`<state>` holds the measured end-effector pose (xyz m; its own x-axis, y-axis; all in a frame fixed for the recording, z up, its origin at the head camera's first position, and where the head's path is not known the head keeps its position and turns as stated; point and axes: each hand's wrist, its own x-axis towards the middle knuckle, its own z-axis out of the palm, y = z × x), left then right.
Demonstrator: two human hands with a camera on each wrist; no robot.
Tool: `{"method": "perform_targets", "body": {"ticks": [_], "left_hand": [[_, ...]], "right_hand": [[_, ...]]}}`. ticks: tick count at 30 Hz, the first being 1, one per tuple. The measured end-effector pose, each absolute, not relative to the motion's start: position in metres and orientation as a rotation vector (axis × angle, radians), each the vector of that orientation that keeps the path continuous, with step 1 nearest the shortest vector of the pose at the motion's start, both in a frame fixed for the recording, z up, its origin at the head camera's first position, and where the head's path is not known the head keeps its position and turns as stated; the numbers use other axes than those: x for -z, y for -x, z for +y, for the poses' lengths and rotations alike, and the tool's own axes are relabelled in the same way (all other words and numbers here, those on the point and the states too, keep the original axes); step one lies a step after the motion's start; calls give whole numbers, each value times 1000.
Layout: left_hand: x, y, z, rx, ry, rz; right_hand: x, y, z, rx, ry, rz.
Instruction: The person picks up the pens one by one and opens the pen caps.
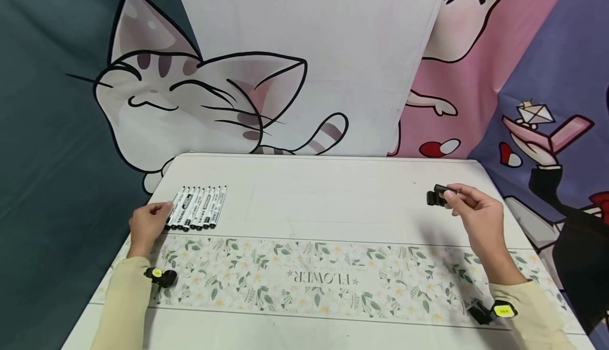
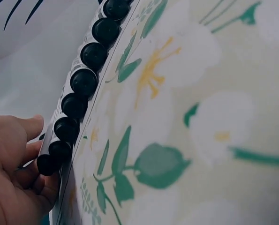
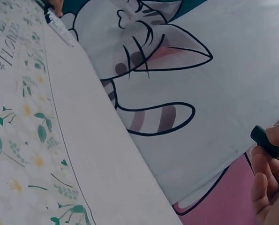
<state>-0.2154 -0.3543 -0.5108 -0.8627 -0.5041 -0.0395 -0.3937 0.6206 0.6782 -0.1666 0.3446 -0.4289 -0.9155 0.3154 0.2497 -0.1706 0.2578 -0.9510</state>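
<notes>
Uncapped white markers (image 1: 200, 208) with black ends lie side by side in a row on the left of the table. My left hand (image 1: 148, 226) is at the row's left end, its curled fingers pinching the outermost marker (image 2: 46, 164). That marker's far part is partly hidden by the fingers. Over the table's right side, my right hand (image 1: 480, 223) pinches a small black marker cap (image 3: 266, 140) between thumb and fingers. Just beneath and beside it sit more black caps (image 1: 433, 198), partly covered by the hand.
A white table (image 1: 309, 202) carries a printed floral band (image 1: 266, 281) across its front. Behind it hangs a cloth with a cartoon cat (image 1: 190, 107). Each wrist wears a small black camera (image 1: 164, 277).
</notes>
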Motion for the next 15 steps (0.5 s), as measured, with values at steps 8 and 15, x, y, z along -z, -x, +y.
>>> {"method": "perform_targets", "body": {"ticks": [8, 15], "left_hand": [[509, 213, -356, 1082, -777, -2694], [506, 212, -351, 1091, -749, -2611]], "right_hand": [[425, 174, 363, -2013, 86, -1900], [425, 187, 384, -2079, 229, -1826]]}}
